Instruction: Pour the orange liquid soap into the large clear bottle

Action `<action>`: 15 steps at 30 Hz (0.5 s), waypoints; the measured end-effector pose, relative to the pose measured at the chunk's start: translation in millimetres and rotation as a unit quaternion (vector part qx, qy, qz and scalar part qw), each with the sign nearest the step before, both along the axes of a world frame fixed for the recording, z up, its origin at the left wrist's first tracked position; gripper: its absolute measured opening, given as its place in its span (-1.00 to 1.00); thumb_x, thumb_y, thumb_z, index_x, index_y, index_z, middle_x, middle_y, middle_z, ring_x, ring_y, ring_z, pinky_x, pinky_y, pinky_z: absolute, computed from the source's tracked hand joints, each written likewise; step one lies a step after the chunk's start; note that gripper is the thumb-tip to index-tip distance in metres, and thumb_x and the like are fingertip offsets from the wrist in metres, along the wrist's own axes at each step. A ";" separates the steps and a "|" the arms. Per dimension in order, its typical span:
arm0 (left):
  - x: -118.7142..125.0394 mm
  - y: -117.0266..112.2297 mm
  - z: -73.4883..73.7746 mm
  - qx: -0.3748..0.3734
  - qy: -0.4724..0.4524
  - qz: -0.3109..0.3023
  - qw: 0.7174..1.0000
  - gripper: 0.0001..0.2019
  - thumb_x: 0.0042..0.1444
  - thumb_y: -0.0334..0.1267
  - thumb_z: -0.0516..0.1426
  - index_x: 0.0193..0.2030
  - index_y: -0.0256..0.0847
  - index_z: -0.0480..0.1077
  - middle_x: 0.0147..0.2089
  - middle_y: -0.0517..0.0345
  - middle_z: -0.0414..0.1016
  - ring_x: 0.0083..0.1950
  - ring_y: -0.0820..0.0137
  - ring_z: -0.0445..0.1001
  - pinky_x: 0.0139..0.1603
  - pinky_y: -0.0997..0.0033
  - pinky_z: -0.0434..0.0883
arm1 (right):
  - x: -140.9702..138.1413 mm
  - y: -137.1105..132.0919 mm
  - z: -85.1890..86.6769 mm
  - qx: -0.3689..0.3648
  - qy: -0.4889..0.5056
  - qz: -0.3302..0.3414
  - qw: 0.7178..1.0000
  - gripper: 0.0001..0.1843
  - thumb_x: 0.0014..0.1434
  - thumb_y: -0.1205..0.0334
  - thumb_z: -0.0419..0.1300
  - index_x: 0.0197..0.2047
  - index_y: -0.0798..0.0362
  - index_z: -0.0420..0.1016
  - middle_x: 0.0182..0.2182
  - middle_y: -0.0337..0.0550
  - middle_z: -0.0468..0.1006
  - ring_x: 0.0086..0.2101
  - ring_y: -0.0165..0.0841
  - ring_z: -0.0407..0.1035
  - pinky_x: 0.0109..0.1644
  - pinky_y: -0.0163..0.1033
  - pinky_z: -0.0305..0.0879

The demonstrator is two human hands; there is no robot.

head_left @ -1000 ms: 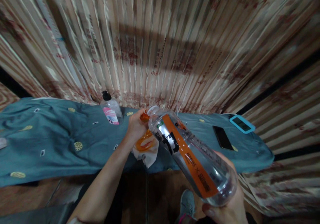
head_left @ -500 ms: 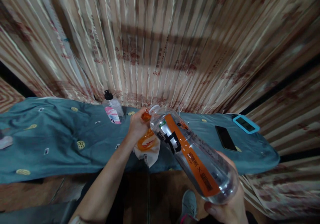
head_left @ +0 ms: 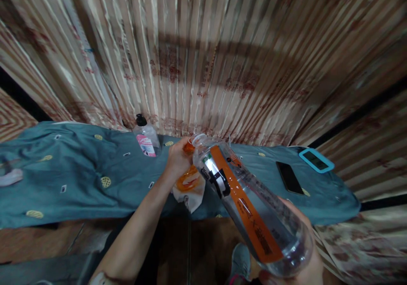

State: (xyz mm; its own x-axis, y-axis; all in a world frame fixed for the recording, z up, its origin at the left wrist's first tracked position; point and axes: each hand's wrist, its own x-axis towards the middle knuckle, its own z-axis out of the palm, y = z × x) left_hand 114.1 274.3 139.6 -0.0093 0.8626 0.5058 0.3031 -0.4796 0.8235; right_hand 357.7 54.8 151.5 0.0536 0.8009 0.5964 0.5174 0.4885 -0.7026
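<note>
Line up the mouths and tilt gently, your left hand [head_left: 178,160] gripping the orange bottle [head_left: 187,183] at its neck, your right hand [head_left: 313,259] cupping the clear bottle [head_left: 254,213], both near the front edge of the table [head_left: 122,208].

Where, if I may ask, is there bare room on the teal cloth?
Patches: left of the clear pump bottle; between the tilted orange-labelled bottle and black rectangular phone. Crowded: around the left hand and orange-and-white object.

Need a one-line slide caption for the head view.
Right hand holds a large clear bottle tilted, its mouth by the orange container in the left hand, above teal cloth.
</note>
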 end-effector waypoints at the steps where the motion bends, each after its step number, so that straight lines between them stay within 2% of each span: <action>1: 0.3 -0.3 0.2 0.000 -0.001 0.000 1.000 -0.88 -0.03 -0.32 0.28 -0.30 -0.21 0.57 -0.34 0.18 0.68 -0.31 0.32 0.59 -0.22 0.40 0.46 | 2.6 -1.1 -1.9 0.001 -0.004 0.000 1.000 0.00 0.11 -0.23 0.44 0.48 -0.09 0.19 0.20 -0.15 0.47 0.04 -0.28 0.52 0.04 -0.35 0.48; 10: 1.8 -3.2 5.4 -0.001 -0.015 -0.005 1.000 -0.83 -0.06 -0.40 0.21 -0.29 -0.20 0.57 -0.32 0.19 0.69 -0.28 0.30 0.60 -0.21 0.42 0.47 | 15.2 -8.8 -13.7 -0.035 -0.006 0.008 0.999 0.10 0.00 0.02 0.49 0.53 -0.02 0.14 0.23 -0.08 0.47 -0.01 -0.22 0.56 -0.08 -0.33 0.55; 15: 1.1 -1.2 2.5 -0.009 -0.015 -0.004 1.000 -0.86 -0.07 -0.41 0.25 -0.31 -0.19 0.55 -0.36 0.21 0.66 -0.32 0.31 0.58 -0.19 0.39 0.49 | 12.9 -9.6 -11.9 -0.040 0.008 0.012 0.999 0.10 -0.03 0.08 0.52 0.50 -0.01 0.18 0.19 -0.09 0.53 0.04 -0.21 0.57 0.04 -0.33 0.54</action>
State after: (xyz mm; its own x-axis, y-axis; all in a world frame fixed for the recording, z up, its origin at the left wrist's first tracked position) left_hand 115.2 273.1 142.1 -0.0172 0.8717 0.4897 0.2751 -0.4668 0.8405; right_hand 370.6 45.1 139.5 0.0430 0.8473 0.5294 0.4937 0.4426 -0.7485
